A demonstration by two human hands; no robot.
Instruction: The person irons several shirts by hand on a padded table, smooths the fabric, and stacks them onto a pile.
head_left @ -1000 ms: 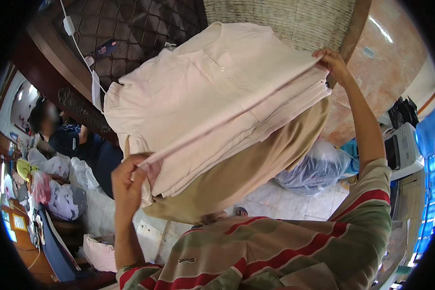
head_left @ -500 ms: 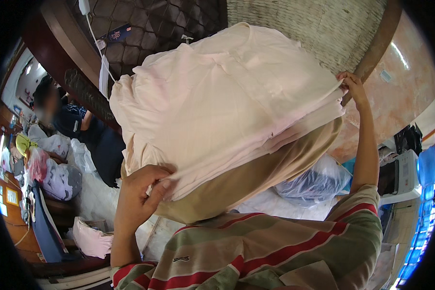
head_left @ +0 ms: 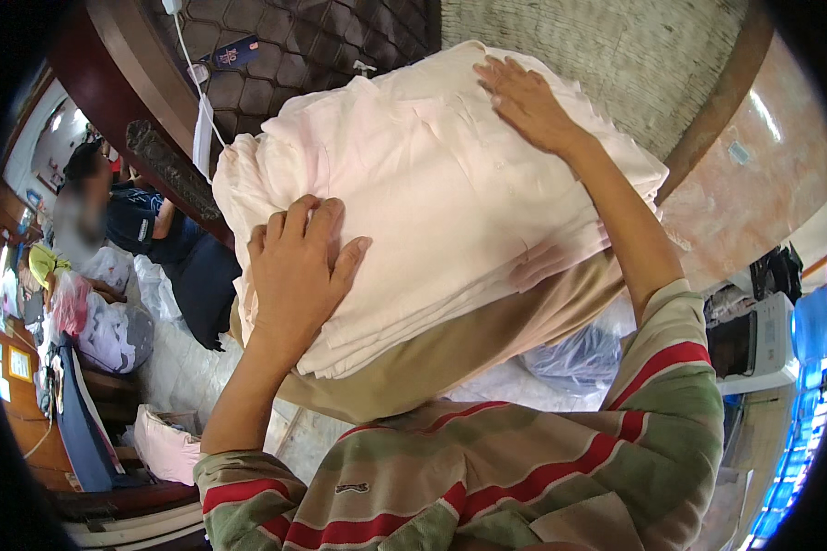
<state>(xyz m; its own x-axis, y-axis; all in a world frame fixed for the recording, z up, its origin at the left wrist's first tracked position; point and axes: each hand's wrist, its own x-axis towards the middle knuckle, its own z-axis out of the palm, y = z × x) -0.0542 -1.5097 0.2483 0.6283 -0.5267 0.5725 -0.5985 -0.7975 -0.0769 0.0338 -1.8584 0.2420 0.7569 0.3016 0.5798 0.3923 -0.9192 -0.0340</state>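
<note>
A thick stack of pale pink garments (head_left: 432, 211) lies spread in layers before me, its upper edge showing a rounded neckline. My left hand (head_left: 299, 257) rests flat on the near left part of the top garment, fingers apart. Toward the far right, my right hand (head_left: 528, 106) lies on the cloth close to the neckline, its fingers stretched out. Neither hand grips anything. Under the stack, a tan cloth (head_left: 377, 381) hangs over the near edge.
A person in dark clothes (head_left: 147, 220) is at the left, beside plastic bags (head_left: 110, 340) of cloth. A dark wooden post (head_left: 170, 165) stands left of the stack. Behind it are a woven mat (head_left: 579, 64) and dark quilted surface (head_left: 285, 55). A clear bag (head_left: 574, 358) lies below right.
My right hand has let go of the stack's right corner and moved left and away onto its top. My left hand has released the near edge and moved up, now flat on the cloth.
</note>
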